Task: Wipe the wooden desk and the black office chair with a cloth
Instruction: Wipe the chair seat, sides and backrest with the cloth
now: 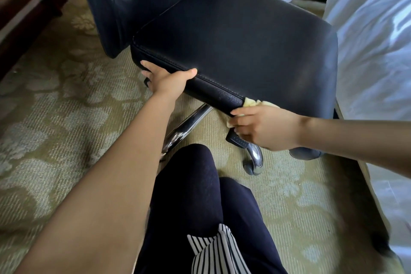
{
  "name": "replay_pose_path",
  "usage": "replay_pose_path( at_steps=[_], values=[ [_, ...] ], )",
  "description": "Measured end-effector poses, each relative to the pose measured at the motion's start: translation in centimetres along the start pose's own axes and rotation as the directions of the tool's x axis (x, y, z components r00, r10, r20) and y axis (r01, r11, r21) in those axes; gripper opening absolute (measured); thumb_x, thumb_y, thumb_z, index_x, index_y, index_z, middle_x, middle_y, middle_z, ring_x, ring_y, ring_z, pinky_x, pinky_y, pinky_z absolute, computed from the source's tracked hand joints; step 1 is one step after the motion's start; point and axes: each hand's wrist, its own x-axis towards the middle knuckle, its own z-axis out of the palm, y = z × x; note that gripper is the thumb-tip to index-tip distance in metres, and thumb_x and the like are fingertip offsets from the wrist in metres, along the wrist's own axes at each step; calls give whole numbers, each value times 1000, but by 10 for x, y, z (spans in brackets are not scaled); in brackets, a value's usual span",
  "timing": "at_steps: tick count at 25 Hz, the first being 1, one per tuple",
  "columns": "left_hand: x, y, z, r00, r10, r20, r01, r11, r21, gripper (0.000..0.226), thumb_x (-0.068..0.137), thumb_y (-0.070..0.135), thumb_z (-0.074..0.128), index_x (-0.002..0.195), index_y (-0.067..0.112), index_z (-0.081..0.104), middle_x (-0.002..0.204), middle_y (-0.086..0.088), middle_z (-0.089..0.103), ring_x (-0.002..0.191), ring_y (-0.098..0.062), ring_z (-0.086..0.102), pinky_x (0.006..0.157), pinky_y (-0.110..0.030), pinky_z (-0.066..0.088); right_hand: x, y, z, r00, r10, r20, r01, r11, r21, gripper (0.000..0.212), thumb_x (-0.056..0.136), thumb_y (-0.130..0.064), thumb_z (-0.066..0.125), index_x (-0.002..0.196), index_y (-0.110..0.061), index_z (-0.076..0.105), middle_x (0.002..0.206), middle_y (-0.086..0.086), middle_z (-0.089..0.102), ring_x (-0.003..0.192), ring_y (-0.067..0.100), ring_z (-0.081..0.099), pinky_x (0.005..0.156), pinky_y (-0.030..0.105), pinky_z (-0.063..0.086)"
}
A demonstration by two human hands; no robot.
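The right hand (264, 128) is holding the yellow cloth (252, 103) against the near corner of the black chair seat (233, 35). The left hand (165, 79) is gripping the seat's edge. The right hand is hiding most of the cloth.

WEAR | legs: snug dark navy leggings (193, 184), matte fabric with a faint texture, covering both thighs and knees | torso: loose top (213, 251) in thin black-and-white vertical stripes, pointed hem lying over the lap | arms: left forearm (124, 162) and right forearm (355, 135) uncovered | left hand (165, 78), right hand (264, 128): bare
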Motion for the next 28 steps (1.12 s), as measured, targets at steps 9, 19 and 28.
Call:
replay_pose_path(
  at_steps=[9,19,28],
  values=[
    [-18,-6,0,995,73,-61,-65,990,122,115,76,51,72,150,23,-12,156,-5,-24,146,-28,-8,115,-52,6,-70,-3,26,871,-63,-488,103,993,54,32,91,-17,43,102,-18,73,120,-2,66,124,20,53,103,42,43],
    [-51,-33,32,839,541,63,-427,580,694,62,100,40,26,152,15,2,159,-4,-14,145,-16,-17,117,-44,-9,-6,44,3,824,61,-564,99,964,248,27,92,-32,56,114,-24,68,127,-5,61,131,19,45,106,43,40],
    [-34,-22,-17,767,626,140,-551,531,643,69,93,57,10,152,20,10,155,0,26,144,-13,16,119,-37,-1,66,96,-18,809,207,-550,171,812,558,39,91,-27,61,129,-20,58,140,0,49,139,19,33,116,40,24]
  ],
)
